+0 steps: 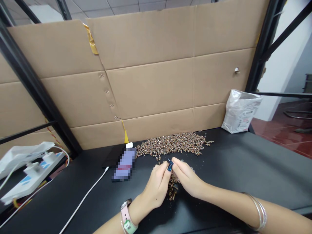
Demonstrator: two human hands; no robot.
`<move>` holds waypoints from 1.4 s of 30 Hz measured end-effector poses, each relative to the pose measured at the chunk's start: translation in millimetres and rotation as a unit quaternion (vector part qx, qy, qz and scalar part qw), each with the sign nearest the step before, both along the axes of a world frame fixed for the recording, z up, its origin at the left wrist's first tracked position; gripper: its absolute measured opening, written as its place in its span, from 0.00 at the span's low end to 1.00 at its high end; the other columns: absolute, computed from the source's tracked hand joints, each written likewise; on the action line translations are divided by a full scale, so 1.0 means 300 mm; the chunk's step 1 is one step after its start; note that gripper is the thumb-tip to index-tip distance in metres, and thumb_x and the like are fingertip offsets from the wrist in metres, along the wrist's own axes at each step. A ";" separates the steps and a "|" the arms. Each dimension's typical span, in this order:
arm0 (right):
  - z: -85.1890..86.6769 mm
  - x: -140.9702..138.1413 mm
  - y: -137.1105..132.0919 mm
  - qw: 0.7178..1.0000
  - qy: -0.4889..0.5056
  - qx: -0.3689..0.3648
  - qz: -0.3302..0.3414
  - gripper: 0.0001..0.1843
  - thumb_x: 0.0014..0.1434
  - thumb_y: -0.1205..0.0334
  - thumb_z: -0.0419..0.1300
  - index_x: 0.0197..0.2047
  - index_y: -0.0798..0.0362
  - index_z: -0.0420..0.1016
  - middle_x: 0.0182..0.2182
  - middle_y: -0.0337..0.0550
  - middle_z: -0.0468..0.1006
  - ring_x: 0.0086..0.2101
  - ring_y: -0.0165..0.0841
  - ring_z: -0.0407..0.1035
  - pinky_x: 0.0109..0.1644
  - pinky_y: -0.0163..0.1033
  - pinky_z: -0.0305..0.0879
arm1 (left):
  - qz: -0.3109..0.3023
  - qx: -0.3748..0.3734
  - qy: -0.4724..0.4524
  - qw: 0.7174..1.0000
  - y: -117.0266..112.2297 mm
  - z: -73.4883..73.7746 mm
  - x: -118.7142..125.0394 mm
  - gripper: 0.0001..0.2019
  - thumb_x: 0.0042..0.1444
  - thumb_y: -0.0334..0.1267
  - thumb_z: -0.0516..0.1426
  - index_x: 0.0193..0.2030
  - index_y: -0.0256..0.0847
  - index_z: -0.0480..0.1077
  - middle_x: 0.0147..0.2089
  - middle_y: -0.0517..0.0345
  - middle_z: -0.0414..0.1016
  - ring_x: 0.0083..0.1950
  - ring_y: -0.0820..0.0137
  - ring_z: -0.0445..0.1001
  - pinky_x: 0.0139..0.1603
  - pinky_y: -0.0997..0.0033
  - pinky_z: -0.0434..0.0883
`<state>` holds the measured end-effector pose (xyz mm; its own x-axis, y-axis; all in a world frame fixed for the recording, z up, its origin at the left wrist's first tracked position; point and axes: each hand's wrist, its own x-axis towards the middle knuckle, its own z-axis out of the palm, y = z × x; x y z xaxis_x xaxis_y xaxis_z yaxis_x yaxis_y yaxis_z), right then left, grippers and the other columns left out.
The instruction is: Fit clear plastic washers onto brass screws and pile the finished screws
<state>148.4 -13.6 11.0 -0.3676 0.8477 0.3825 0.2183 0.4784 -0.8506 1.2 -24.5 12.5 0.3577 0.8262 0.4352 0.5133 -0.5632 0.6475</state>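
My left hand and right hand are both pinched on a tiny dark-blue piece (can't quite tell what it is), just above a heap of small bronze-coloured screws. Looks light and stiff, so fingertips on its edges only.

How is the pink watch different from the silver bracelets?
The pink watch sits on the left wrist, but the silver bracelets sit higher up the right forearm. The watch has one wide strap; the bracelets are several thin hoops. Both are worn on the person's arms.
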 end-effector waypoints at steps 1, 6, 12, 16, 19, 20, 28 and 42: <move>0.002 -0.001 -0.001 1.000 -0.001 0.004 0.002 0.16 0.65 0.54 0.42 0.27 0.50 0.51 0.23 0.32 0.54 0.24 0.28 0.49 0.28 0.34 0.50 | -0.014 -0.021 -0.009 1.000 0.001 0.001 0.000 0.19 0.66 0.43 0.38 0.27 0.39 0.59 0.25 0.62 0.62 0.27 0.73 0.58 0.32 0.72 0.58; 0.001 -0.003 -0.003 1.000 -0.004 0.013 0.008 0.16 0.66 0.55 0.41 0.27 0.50 0.50 0.23 0.32 0.55 0.24 0.27 0.50 0.28 0.34 0.50 | -0.005 -0.013 -0.013 1.000 -0.004 0.009 0.002 0.20 0.65 0.44 0.39 0.25 0.39 0.57 0.24 0.62 0.61 0.28 0.73 0.57 0.33 0.72 0.57; 0.009 0.009 0.019 0.999 -0.022 0.040 -0.009 0.14 0.66 0.58 0.41 0.27 0.51 0.53 0.23 0.33 0.57 0.25 0.27 0.52 0.29 0.34 0.51 | -0.013 -0.064 -0.057 0.996 0.010 0.015 -0.002 0.21 0.65 0.46 0.37 0.23 0.40 0.51 0.21 0.64 0.54 0.24 0.75 0.54 0.28 0.73 0.54; 0.028 0.072 0.078 0.987 -0.123 0.099 -0.011 0.09 0.62 0.66 0.45 0.29 0.52 0.57 0.25 0.35 0.61 0.26 0.29 0.56 0.30 0.35 0.53 | 0.048 -0.012 0.059 0.997 0.031 0.020 -0.025 0.18 0.63 0.42 0.42 0.22 0.40 0.52 0.19 0.66 0.53 0.23 0.75 0.53 0.28 0.73 0.51; 0.029 0.125 0.125 0.961 -0.230 0.151 0.010 0.05 0.53 0.71 0.52 0.28 0.53 0.61 0.26 0.37 0.64 0.29 0.31 0.58 0.33 0.36 0.56 | 0.098 0.049 0.192 0.975 0.037 0.019 -0.038 0.15 0.59 0.37 0.46 0.21 0.40 0.56 0.18 0.65 0.60 0.22 0.74 0.57 0.32 0.70 0.51; 0.026 0.136 0.139 0.953 -0.252 0.166 0.009 0.05 0.52 0.72 0.53 0.28 0.53 0.63 0.27 0.39 0.65 0.31 0.32 0.59 0.35 0.37 0.57 | 0.107 0.057 0.219 0.968 0.038 0.017 -0.039 0.14 0.58 0.36 0.46 0.21 0.40 0.57 0.19 0.65 0.62 0.22 0.73 0.58 0.33 0.70 0.51; 0.000 0.054 0.262 0.919 -0.294 0.264 0.013 0.13 0.55 0.74 0.53 0.42 0.53 0.69 0.39 0.47 0.68 0.43 0.38 0.60 0.48 0.43 0.58 | 0.160 0.067 0.259 0.950 0.040 0.009 -0.044 0.13 0.56 0.40 0.49 0.21 0.40 0.60 0.20 0.64 0.67 0.22 0.73 0.62 0.34 0.68 0.50; 0.032 0.038 0.241 0.924 -0.268 0.271 0.033 0.08 0.55 0.74 0.54 0.36 0.54 0.68 0.35 0.45 0.70 0.41 0.37 0.60 0.48 0.43 0.58 | 0.168 0.072 0.232 0.955 0.029 0.020 -0.064 0.11 0.60 0.42 0.47 0.29 0.41 0.61 0.26 0.62 0.69 0.30 0.68 0.67 0.36 0.68 0.52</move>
